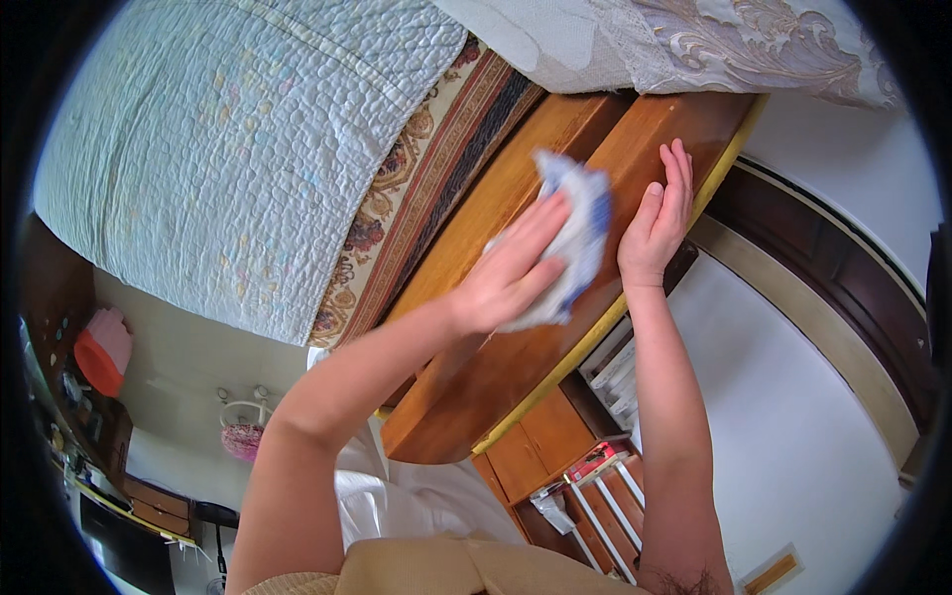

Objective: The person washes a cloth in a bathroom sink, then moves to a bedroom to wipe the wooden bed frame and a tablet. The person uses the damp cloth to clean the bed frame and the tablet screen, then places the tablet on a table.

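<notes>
A white cloth with blue patches (584,230) lies under my left hand (513,264), which presses it onto the varnished wooden headboard (461,401) of a bed; cloth and hand are slightly blurred. To the right, my right hand (658,219) rests with its edge against the outer face of the same wooden board, near the yellow strip (550,379) along its rim. No object shows in the right hand. Beside the board, on its left, are a patterned brown and red bed cover (387,201) and a pale quilted bedspread (223,163).
A white lace and floral fabric (706,44) hangs over the far end of the board. Below stand an orange wooden cabinet (528,446) and white rails (606,513). A dark wooden door (833,260) is at the right, a pink brush-like thing (242,441) at the lower left.
</notes>
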The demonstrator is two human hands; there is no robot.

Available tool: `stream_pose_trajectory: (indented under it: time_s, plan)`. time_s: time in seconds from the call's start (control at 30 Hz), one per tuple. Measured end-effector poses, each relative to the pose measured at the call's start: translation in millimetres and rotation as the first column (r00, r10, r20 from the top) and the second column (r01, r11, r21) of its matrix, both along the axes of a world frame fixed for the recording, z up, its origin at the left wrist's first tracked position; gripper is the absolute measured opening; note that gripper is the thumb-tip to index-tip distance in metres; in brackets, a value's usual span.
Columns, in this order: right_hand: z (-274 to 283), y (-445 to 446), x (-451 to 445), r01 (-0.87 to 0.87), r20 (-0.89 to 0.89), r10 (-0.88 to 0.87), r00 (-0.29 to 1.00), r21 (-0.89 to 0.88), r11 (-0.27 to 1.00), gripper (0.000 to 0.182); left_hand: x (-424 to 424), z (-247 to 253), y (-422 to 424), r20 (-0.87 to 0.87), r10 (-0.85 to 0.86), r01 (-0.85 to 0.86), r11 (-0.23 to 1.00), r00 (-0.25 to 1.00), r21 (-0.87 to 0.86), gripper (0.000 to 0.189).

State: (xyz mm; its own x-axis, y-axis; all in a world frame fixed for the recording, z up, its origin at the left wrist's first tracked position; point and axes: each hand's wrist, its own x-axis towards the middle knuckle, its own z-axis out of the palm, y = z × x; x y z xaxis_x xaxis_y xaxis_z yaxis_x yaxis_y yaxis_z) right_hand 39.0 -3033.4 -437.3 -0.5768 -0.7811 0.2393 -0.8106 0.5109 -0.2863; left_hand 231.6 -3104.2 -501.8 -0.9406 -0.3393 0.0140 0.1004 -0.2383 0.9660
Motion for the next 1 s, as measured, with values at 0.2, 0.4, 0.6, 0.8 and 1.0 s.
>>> stream_pose_trajectory:
  time_s: [0.2,0.4,0.6,0.8,1.0]
  plan:
    - [-2,3,-2,-0.006,-0.007,0.006,1.000,0.015,1.000,0.037,38,-19,-16,0.288,0.104,-0.294,0.579,0.952,0.761,0.060]
    - [2,7,2,-0.016,0.002,0.016,1.000,0.036,0.999,0.037,-74,-117,-5,0.290,0.095,-0.117,0.991,0.952,0.059,0.055]
    - [-4,-7,2,-0.053,0.046,0.053,0.998,0.003,0.999,0.037,-152,-210,-16,-0.089,0.295,-0.305,0.863,0.951,-0.403,0.057]
    - [1,6,7,-0.016,0.049,0.017,0.999,-0.013,1.000,0.036,-69,-144,-5,0.180,0.094,-0.080,0.993,0.979,-0.083,0.056]
    - [-4,3,7,0.001,0.071,0.001,0.998,-0.018,1.000,0.036,51,-135,35,0.224,0.049,-0.035,0.997,0.973,-0.066,0.054]
